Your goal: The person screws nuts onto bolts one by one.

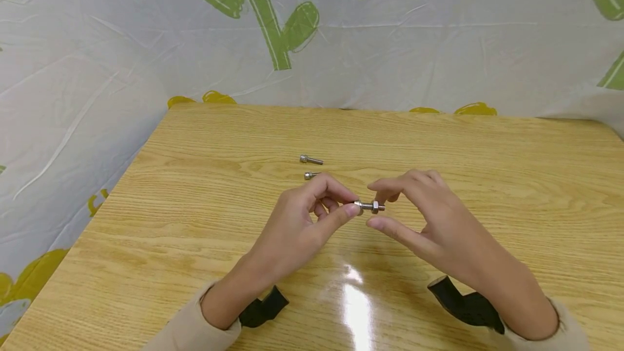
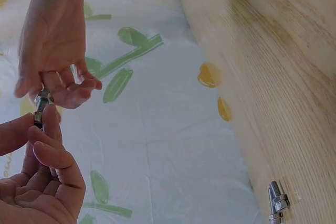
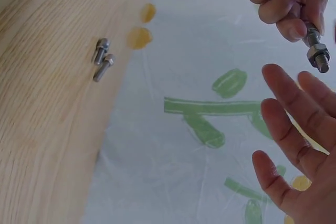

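Note:
Between thumb and index finger, my left hand (image 1: pixel 304 218) pinches a silver bolt (image 1: pixel 366 206) by its head end, the shank pointing right. A hex nut (image 1: pixel 375 207) sits on the shank, with a short threaded end showing beyond it. My right hand (image 1: pixel 429 221) is just right of the bolt, thumb and fingers spread around the nut's end without gripping it. In the right wrist view, a gap shows between the right fingers (image 3: pixel 286 124) and the nut (image 3: pixel 318 55). Fingertips partly hide the bolt's head.
Two more bolts lie on the wooden table (image 1: pixel 195 205) behind my left hand: one farther back (image 1: pixel 311 160) and a nearer bolt (image 1: pixel 310 175) partly hidden by that hand. A white sheet (image 1: pixel 341 69) with green and yellow plant shapes hangs behind the table.

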Action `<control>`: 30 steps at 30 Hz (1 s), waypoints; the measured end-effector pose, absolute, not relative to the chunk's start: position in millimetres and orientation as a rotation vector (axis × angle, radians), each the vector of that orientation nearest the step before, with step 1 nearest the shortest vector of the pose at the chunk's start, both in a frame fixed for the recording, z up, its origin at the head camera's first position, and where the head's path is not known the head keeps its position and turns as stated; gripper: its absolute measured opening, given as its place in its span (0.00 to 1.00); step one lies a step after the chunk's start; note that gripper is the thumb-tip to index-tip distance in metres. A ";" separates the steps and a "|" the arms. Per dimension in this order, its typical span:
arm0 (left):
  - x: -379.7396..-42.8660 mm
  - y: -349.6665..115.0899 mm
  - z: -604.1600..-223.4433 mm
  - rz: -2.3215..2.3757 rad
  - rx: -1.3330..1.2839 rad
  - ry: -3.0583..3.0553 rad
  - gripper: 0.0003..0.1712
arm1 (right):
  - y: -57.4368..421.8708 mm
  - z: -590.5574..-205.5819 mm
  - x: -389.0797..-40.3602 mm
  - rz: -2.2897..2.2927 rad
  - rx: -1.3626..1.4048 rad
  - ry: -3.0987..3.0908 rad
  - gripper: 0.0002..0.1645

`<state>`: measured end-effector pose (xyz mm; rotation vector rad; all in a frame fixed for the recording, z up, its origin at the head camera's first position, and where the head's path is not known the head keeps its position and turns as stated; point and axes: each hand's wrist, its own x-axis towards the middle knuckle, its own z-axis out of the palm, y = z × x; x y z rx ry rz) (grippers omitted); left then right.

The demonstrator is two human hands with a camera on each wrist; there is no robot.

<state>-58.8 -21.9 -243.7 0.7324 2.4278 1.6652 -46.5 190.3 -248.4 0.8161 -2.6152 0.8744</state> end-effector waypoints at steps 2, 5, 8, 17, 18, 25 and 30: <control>-59.0 -22.1 -243.5 1.669 0.728 2.426 0.06 | 191.5 -253.2 -48.6 0.877 0.851 -2.551 0.24; -59.0 -22.1 -243.3 1.677 0.718 2.420 0.06 | 195.0 -264.0 -53.5 0.878 0.919 -2.457 0.25; -59.2 -22.0 -244.0 1.679 0.713 2.417 0.06 | 197.9 -271.7 -57.7 0.884 0.968 -2.415 0.21; -59.2 -21.9 -244.3 1.681 0.711 2.410 0.07 | 198.6 -272.1 -58.9 0.854 0.973 -2.421 0.16; -59.4 -21.8 -244.5 1.680 0.714 2.412 0.07 | 198.0 -271.0 -58.7 0.848 0.971 -2.417 0.15; -59.2 -22.1 -243.6 1.677 0.736 2.417 0.06 | 190.8 -256.8 -52.6 0.865 0.935 -2.455 0.10; -59.0 -21.5 -243.8 1.665 0.743 2.416 0.06 | 188.0 -251.6 -49.2 0.854 0.905 -2.526 0.07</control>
